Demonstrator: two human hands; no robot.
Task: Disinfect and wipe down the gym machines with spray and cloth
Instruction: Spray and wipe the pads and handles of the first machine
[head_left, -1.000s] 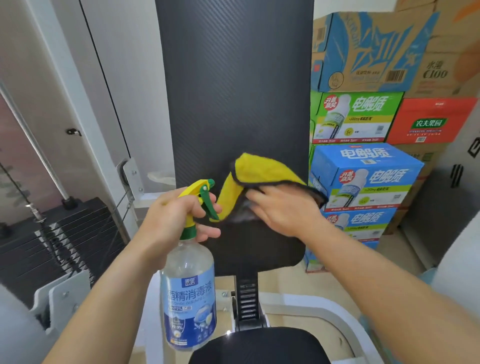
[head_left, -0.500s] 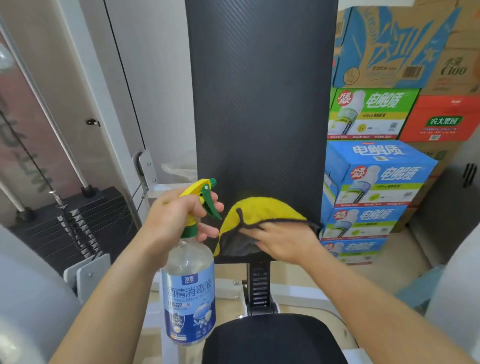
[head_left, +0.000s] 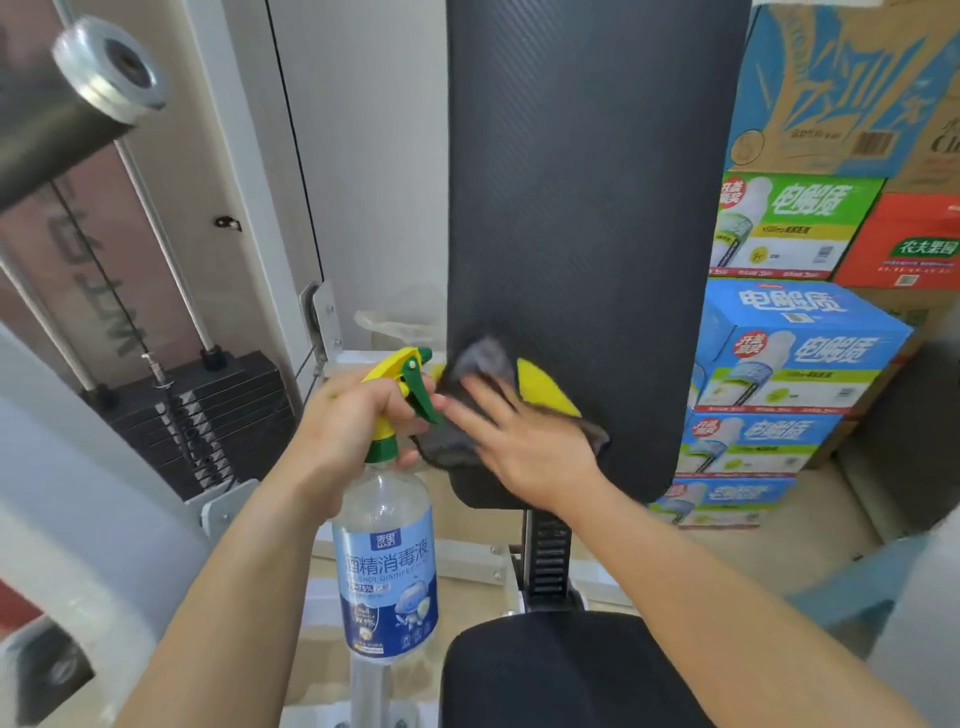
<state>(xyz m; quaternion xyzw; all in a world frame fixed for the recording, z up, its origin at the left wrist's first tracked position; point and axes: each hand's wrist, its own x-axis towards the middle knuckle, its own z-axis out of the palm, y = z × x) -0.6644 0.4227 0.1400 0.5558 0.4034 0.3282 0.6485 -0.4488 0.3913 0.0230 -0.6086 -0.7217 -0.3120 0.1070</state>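
Microfibre by its look, the cloth (head_left: 542, 388) is yellow on one face and grey on the other, and it lies crumpled against the lower left part of the upright pad (head_left: 587, 208). The right hand (head_left: 524, 441) presses it there with fingers straight and spread, most of the cloth beneath them and grey folds showing beyond the fingertips. Judged soft, light and limp, it will bunch and creep under a sliding stroke. A flat palm over its middle suits wiping; a pinch at a folded edge suits lifting or turning it. The left hand (head_left: 353, 415) is curled round the neck of the bottle (head_left: 387, 561), just under the yellow sprayer head, one finger near the green trigger. The bottle is clear plastic and hangs below the fist; its fill level cannot be read with certainty. It is judged moderately weighty and slick if wet, so the neck is the sound place to hold. The trigger sits just beside the right fingertips, nearly touching the cloth. Against half a second ago, the cloth has travelled from the bottom edge of the pad, near its middle, up and across to the left edge, and shows more grey than yellow. The grip on the bottle is unchanged. The view has swung, bringing a bar end (head_left: 106, 65) into sight.
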